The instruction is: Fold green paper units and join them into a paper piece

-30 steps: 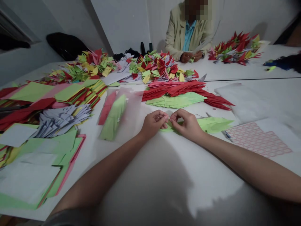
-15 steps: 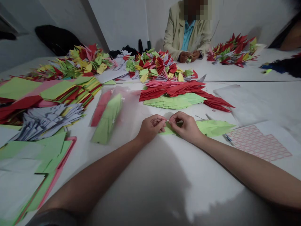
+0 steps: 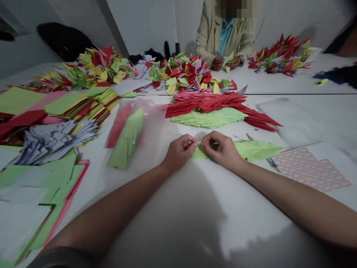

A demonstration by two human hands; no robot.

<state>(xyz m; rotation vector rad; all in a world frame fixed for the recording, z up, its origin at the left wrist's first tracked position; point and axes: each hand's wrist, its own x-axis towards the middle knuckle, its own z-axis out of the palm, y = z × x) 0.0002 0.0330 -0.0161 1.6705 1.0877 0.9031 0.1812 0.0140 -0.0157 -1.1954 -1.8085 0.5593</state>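
My left hand (image 3: pixel 180 152) and my right hand (image 3: pixel 221 149) meet at the fingertips over the table, each closed in a pinch. Between them shows a tiny whitish piece (image 3: pixel 199 143), too small to name. Under and behind my right hand lies a strip of folded light-green paper pieces (image 3: pixel 258 149), partly covered by that hand. Just beyond my hands rest a bundle of green folded paper (image 3: pixel 206 119) and a row of red folded paper (image 3: pixel 223 102). A thin needle-like item (image 3: pixel 238 137) lies beside my right hand.
Clear plastic bags with green folded paper (image 3: pixel 126 143) lie to the left, near stacked coloured sheets (image 3: pixel 60 182). Heaps of paper shapes (image 3: pixel 186 74) line the back. Across the table a person (image 3: pixel 227 37) handles green paper. A sheet of red-outlined labels (image 3: pixel 309 169) is at right.
My hands keep the same pinch, almost unmoved. The view has shifted slightly. Across the table, the person's hands have come apart, and a green paper shape shows between them.
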